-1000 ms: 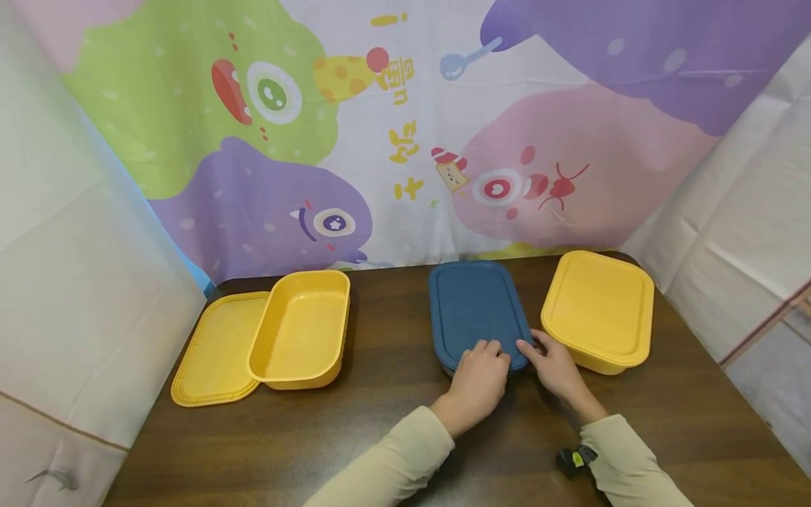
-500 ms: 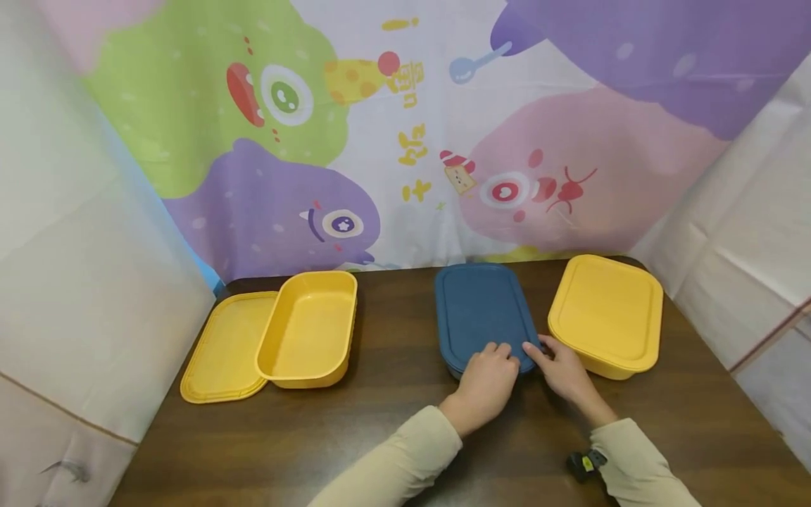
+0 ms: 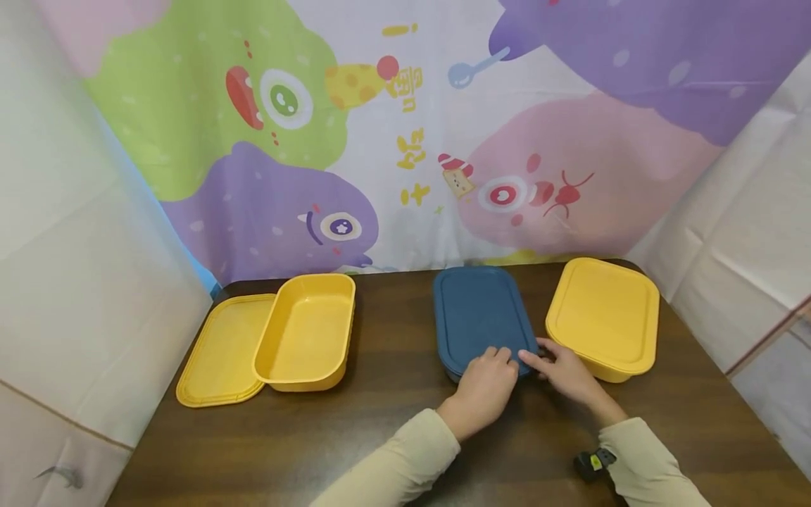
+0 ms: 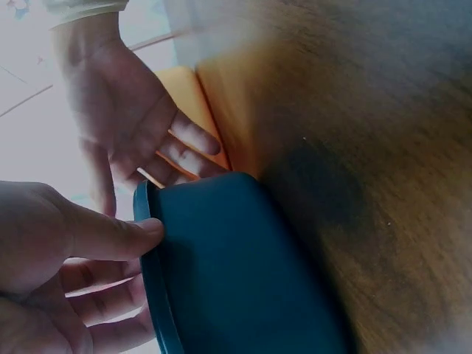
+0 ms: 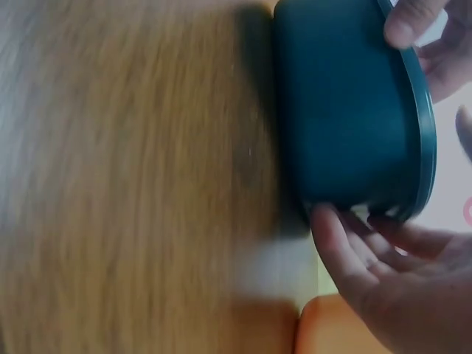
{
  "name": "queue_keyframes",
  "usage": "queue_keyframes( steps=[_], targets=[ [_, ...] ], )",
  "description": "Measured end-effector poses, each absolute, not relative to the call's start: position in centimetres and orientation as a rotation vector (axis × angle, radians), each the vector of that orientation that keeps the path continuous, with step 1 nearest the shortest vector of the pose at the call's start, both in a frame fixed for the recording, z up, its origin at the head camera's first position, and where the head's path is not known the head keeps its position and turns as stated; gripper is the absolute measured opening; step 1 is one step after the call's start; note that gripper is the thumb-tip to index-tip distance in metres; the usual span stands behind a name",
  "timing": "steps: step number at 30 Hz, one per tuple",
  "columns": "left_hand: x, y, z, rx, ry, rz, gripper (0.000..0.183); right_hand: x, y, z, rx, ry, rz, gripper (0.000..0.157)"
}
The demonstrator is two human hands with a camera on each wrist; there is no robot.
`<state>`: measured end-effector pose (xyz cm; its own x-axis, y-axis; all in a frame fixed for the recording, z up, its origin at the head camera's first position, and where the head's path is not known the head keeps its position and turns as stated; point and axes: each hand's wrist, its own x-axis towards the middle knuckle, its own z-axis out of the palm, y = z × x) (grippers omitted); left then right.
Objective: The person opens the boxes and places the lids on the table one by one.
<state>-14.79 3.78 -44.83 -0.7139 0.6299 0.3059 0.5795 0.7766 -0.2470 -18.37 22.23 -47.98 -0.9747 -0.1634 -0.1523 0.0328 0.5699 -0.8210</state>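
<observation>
A dark blue lidded food container (image 3: 483,310) stands on the table, its blue lid (image 3: 478,303) seated on top. At its near edge my left hand (image 3: 486,387) pinches the lid's rim. In the left wrist view that hand's thumb (image 4: 151,232) presses the rim's outer side, with the fingers over the lid. My right hand (image 3: 564,373) is at the near right corner. Its fingers touch the container's side below the rim in the right wrist view, and its thumb (image 5: 464,131) stands away from the lid.
A yellow lidded container (image 3: 605,317) stands close to the right of my right hand. On the left, an uncovered yellow container (image 3: 307,331) overlaps a loose yellow lid (image 3: 218,359). A printed cloth (image 3: 418,232) hangs behind the wooden table (image 3: 380,429).
The right thumb has shifted slightly inward over the lid's corner, and the right wrist has moved a little right and down. The left hand keeps its place on the rim.
</observation>
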Motion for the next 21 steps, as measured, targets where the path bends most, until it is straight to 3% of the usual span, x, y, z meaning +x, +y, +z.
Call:
queue_keyframes(
  steps=[10,21],
  targets=[
    [-15.3,3.4,-44.2,-0.982,-2.698,0.107,0.01,-18.3,23.4,-48.3,-0.4,2.43,-1.483,0.083],
    [-15.4,3.4,-44.2,-0.991,-2.665,0.108,0.009,-18.4,23.1,-48.7,-0.353,2.466,-1.478,0.087]
  ],
)
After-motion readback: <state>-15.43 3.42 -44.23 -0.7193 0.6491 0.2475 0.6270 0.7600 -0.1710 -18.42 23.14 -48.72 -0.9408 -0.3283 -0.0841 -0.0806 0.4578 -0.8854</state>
